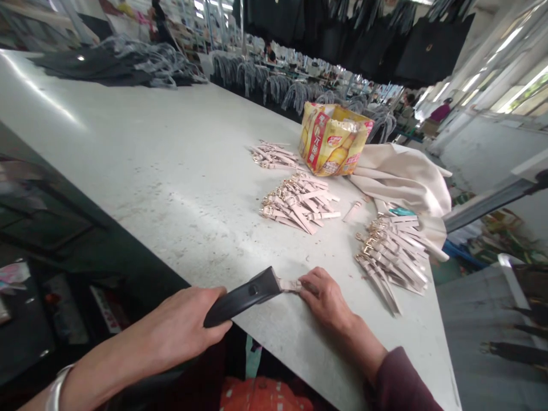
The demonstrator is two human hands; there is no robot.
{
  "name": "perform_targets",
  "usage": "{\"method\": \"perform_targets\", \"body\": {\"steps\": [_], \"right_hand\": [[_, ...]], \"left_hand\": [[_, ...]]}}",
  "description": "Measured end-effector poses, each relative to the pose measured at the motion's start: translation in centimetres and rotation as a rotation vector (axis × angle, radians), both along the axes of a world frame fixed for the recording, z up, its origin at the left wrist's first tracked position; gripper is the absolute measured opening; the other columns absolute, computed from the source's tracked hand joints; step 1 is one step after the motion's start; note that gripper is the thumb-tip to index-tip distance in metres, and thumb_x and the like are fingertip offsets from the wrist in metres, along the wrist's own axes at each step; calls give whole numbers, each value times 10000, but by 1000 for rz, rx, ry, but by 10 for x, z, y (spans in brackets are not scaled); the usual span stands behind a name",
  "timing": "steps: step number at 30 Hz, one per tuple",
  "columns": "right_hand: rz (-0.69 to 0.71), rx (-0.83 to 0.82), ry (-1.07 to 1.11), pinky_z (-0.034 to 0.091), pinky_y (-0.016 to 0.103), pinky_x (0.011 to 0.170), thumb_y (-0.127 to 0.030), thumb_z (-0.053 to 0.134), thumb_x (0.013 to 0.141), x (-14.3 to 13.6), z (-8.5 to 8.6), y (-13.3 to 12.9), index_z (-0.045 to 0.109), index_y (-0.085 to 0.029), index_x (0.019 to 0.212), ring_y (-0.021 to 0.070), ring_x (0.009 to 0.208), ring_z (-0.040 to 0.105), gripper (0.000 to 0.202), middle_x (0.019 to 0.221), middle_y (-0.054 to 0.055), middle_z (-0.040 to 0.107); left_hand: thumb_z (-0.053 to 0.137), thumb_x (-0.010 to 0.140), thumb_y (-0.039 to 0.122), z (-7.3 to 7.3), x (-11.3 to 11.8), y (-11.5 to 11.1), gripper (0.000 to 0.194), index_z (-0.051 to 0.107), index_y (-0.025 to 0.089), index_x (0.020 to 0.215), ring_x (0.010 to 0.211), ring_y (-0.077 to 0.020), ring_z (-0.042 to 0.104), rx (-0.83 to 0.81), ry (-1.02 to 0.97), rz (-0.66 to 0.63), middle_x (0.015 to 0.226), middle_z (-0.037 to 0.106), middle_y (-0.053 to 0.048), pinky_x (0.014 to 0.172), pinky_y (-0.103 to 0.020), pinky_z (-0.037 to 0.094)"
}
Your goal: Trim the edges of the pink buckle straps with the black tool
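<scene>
My left hand [192, 314] is closed around a black handheld tool [244, 297] with a small button-like square on its side. Its wide end points right, toward a short pale strap [289, 285]. That strap's far end is pinched between the fingers of my right hand [327, 299], just above the table; whether the tool touches it or grips it I cannot tell. Beyond my hands lies a heap of pale pink straps with gold buckles [299, 202]. Another pile of buckled straps [394, 251] rests to the right, and a smaller bunch [276, 154] sits farther back.
A yellow printed cardboard box [334, 140] stands on the pale table [192, 171], beside folded cream material [406, 174]. Dark bag pieces [120, 63] lie at the far left. Black bags [355, 40] hang overhead. A grey bin-like container [479, 325] is off the right edge.
</scene>
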State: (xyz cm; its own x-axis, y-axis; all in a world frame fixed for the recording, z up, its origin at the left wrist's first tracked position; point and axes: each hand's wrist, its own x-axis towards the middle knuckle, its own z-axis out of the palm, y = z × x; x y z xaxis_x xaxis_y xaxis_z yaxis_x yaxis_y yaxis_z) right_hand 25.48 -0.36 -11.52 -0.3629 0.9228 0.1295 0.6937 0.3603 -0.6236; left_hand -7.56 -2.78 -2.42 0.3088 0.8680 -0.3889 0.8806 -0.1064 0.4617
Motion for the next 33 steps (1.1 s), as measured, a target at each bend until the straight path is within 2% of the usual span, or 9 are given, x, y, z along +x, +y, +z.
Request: {"method": "perform_targets", "body": {"steps": [3, 5, 10, 14, 17, 23, 29, 33], "right_hand": [[2, -8, 115, 554, 383, 912, -56, 702, 892, 10, -4, -33, 734, -240, 1177, 253, 1029, 667, 342, 1086, 79, 686], [-21, -2, 158, 546, 390, 911, -76, 734, 865, 8, -6, -42, 722, -232, 1215, 260, 1029, 660, 384, 1086, 82, 689], [-137, 18, 164, 505, 364, 784, -189, 783, 883, -7, -8, -37, 734, -222, 1047, 243, 885, 630, 174, 935, 58, 676], [-124, 37, 163, 469, 333, 742, -112, 739, 824, -6, -6, -34, 674, -209, 920, 218, 820, 596, 152, 865, 36, 641], [-145, 72, 174, 441, 322, 709, -74, 697, 789, 1, -5, -38, 627, -211, 861, 210, 785, 567, 170, 822, 25, 605], [-129, 56, 237, 456, 316, 708, -85, 696, 812, 6, -6, -45, 636, -220, 869, 210, 792, 581, 158, 836, 32, 619], [-107, 39, 225, 475, 334, 733, -73, 719, 817, 6, -7, -44, 662, -216, 905, 224, 826, 601, 177, 871, 42, 635], [-74, 4, 241, 502, 344, 790, -53, 710, 820, 9, -4, -43, 673, -217, 924, 226, 880, 625, 197, 918, 46, 656]], "left_hand": [[583, 861, 412, 2, 16, 10, 183, 664, 253, 820, 786, -301, 767, -43, 78, -134, 812, 794, -68, 674, -353, 459], [590, 859, 405, 2, 26, 16, 175, 676, 253, 854, 832, -318, 770, -38, 111, -202, 855, 802, -81, 691, -363, 457], [599, 852, 367, 10, 39, 28, 154, 692, 246, 874, 836, -308, 757, -78, 172, -251, 868, 806, -81, 682, -351, 466], [590, 830, 327, 22, 43, 33, 135, 692, 240, 847, 791, -289, 744, -118, 192, -256, 836, 802, -69, 638, -328, 460], [588, 818, 315, 24, 44, 34, 134, 698, 239, 833, 752, -269, 732, -140, 195, -256, 819, 800, -61, 617, -314, 450], [585, 824, 335, 32, 49, 39, 153, 707, 245, 829, 739, -254, 723, -130, 227, -300, 822, 791, -57, 637, -315, 458], [582, 826, 335, 43, 82, 49, 182, 715, 230, 894, 839, -280, 746, -81, 343, -405, 914, 797, -98, 712, -342, 490], [584, 822, 344, 44, 97, 56, 202, 714, 215, 907, 799, -276, 731, -64, 377, -449, 900, 789, -110, 672, -343, 471]]}}
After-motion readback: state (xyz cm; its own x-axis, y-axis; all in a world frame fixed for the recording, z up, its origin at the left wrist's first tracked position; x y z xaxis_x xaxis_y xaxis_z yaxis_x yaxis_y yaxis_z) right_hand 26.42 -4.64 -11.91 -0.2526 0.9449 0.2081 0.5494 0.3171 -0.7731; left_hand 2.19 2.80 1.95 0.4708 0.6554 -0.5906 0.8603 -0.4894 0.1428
